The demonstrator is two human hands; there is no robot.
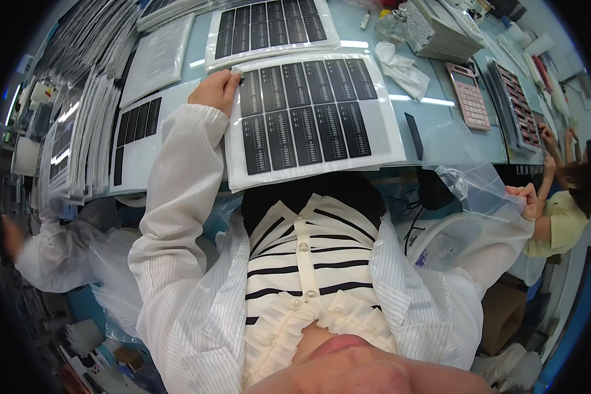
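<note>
Left hand [217, 92]: curled at the sheet's upper-left corner, pinching or resting, can't tell | right hand [524, 199]: out wide, closed on clear plastic film [482, 188] | black-labelled sheet [307, 141]: just right of the left hand, the nearer one; long axis side to side, slightly tilted, on the table [410, 110]!

Wkshop, sheet stacks [85, 128], co-wkr [558, 220], bench [438, 88]
</note>
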